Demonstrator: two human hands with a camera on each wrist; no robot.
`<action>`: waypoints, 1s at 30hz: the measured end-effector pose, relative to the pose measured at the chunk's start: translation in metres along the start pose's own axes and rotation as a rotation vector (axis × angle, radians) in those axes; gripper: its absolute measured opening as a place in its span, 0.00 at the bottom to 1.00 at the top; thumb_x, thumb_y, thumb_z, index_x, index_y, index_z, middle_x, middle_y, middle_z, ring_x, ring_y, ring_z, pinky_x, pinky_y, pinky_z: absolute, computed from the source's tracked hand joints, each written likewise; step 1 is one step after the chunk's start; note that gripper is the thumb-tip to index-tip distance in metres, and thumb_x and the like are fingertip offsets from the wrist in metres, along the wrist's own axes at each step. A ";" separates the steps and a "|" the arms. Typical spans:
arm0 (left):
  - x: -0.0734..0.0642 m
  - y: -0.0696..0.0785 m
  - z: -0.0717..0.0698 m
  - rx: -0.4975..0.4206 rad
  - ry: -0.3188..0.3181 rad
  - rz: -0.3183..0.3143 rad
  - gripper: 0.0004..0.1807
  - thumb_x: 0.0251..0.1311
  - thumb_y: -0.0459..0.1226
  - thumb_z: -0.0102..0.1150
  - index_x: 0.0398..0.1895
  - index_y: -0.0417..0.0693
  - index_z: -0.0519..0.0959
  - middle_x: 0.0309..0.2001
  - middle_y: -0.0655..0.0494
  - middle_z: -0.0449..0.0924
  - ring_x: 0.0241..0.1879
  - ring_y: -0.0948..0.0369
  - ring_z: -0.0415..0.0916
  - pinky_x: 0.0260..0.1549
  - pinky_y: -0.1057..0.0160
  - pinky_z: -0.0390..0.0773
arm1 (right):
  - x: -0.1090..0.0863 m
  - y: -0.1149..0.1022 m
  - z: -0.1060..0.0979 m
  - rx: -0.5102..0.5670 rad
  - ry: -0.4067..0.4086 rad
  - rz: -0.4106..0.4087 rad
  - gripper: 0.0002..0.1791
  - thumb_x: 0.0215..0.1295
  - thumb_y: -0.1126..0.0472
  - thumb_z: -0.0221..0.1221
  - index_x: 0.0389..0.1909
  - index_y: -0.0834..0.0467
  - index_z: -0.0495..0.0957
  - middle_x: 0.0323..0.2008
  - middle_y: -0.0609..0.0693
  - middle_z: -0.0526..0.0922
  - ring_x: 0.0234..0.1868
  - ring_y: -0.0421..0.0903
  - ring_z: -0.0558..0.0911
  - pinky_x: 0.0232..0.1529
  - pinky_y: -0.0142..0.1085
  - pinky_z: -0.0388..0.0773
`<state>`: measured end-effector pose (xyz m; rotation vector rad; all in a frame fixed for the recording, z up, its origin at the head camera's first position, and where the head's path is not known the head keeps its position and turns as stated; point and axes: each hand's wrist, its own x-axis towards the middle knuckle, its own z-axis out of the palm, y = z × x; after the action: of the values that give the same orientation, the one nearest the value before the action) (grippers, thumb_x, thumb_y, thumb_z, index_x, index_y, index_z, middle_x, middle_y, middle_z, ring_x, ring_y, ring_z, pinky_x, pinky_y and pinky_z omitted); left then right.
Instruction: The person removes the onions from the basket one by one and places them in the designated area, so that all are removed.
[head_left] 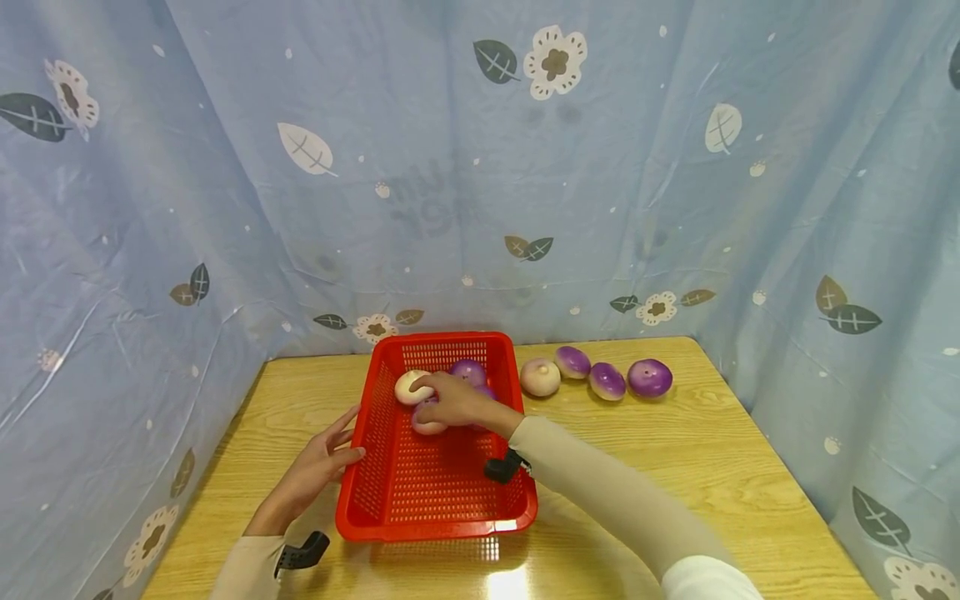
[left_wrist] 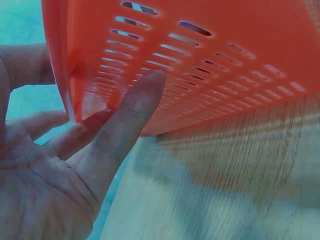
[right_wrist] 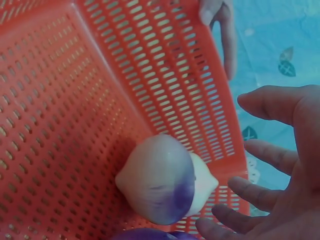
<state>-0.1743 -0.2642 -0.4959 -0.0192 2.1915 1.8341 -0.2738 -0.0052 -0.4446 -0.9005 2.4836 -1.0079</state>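
Observation:
A red perforated plastic basket (head_left: 435, 531) stands on the wooden table. My left hand (head_left: 318, 462) holds its left rim, thumb over the edge and fingers along the outer wall. Inside, toward the far end, lie several purple-and-white turnips: a pale one (head_left: 406, 388) at the left, a purple one (head_left: 468, 370) at the back, and a pale-and-purple one (head_left: 428, 422) in front. Over them reaches my right hand (head_left: 456, 402), which partly hides the group from above. In the right wrist view its fingers are spread beside the turnip (right_wrist: 155, 180), with nothing gripped.
Right of the basket, several more turnips lie in a loose row: a pale one (head_left: 540, 377), then purple ones (head_left: 573, 362), ending with a deep purple one (head_left: 649, 378). A blue patterned curtain (head_left: 420, 183) surrounds the wooden table (head_left: 675, 467) at the back and sides.

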 end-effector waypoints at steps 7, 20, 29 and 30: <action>-0.001 0.000 0.000 0.008 0.001 -0.009 0.43 0.65 0.36 0.58 0.79 0.65 0.49 0.72 0.36 0.61 0.54 0.46 0.80 0.43 0.48 0.85 | 0.012 0.005 0.011 -0.014 -0.022 0.050 0.29 0.55 0.57 0.67 0.60 0.56 0.76 0.59 0.55 0.78 0.59 0.54 0.78 0.57 0.38 0.76; -0.001 0.001 0.000 0.012 0.003 0.001 0.43 0.65 0.35 0.57 0.79 0.65 0.49 0.71 0.36 0.61 0.54 0.45 0.81 0.42 0.47 0.85 | 0.027 0.008 0.023 -0.193 -0.014 0.066 0.28 0.51 0.58 0.69 0.57 0.52 0.80 0.56 0.53 0.81 0.57 0.48 0.79 0.56 0.33 0.76; -0.001 0.000 0.001 0.016 0.012 -0.002 0.43 0.65 0.36 0.58 0.78 0.66 0.50 0.71 0.36 0.62 0.54 0.46 0.81 0.42 0.48 0.85 | 0.025 0.002 0.033 -0.248 -0.069 0.093 0.27 0.49 0.56 0.72 0.54 0.51 0.82 0.44 0.49 0.86 0.41 0.42 0.78 0.43 0.28 0.76; -0.001 0.000 0.001 0.017 0.013 -0.002 0.43 0.65 0.36 0.58 0.78 0.66 0.50 0.71 0.36 0.62 0.53 0.46 0.81 0.42 0.48 0.85 | 0.025 0.001 0.034 -0.277 -0.078 0.093 0.28 0.49 0.55 0.72 0.55 0.51 0.82 0.45 0.48 0.86 0.42 0.42 0.79 0.44 0.28 0.76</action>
<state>-0.1732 -0.2631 -0.4955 -0.0308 2.2147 1.8196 -0.2763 -0.0386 -0.4711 -0.8732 2.6116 -0.5971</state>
